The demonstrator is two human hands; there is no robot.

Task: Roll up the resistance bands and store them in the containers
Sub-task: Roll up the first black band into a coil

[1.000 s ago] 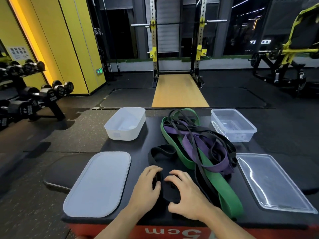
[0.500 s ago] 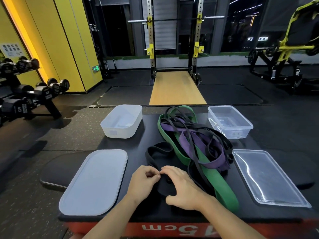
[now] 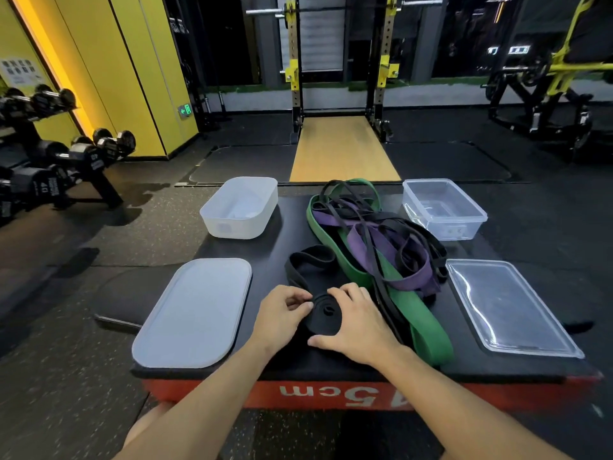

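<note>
Your left hand (image 3: pixel 282 313) pinches the outer wrap of a wide black rubber resistance band (image 3: pixel 326 315). Your right hand (image 3: pixel 358 327) cups the same coil, thumb on its near side and fingers curled over the far side. The coil sits close to the near edge of the black-topped, red-sided box (image 3: pixel 265 260), with a loose loop trailing toward the middle.

I judge you are early in the task: this band is only part-rolled. A tangled pile of green, purple and thin black bands (image 3: pixel 374 247) waits right of centre.

The white opaque plastic container (image 3: pixel 240 207) at the far left corner and the clear plastic container (image 3: pixel 444 209) at the far right corner show no bands inside. The frosted white lid (image 3: pixel 195 310) and the clear lid (image 3: pixel 510 307) lie off, near the box's near corners.

The red side reads "5cm", upside down to you, with another character partly cut off. A black dumbbell (image 3: pixel 43 187) reads "40".
</note>
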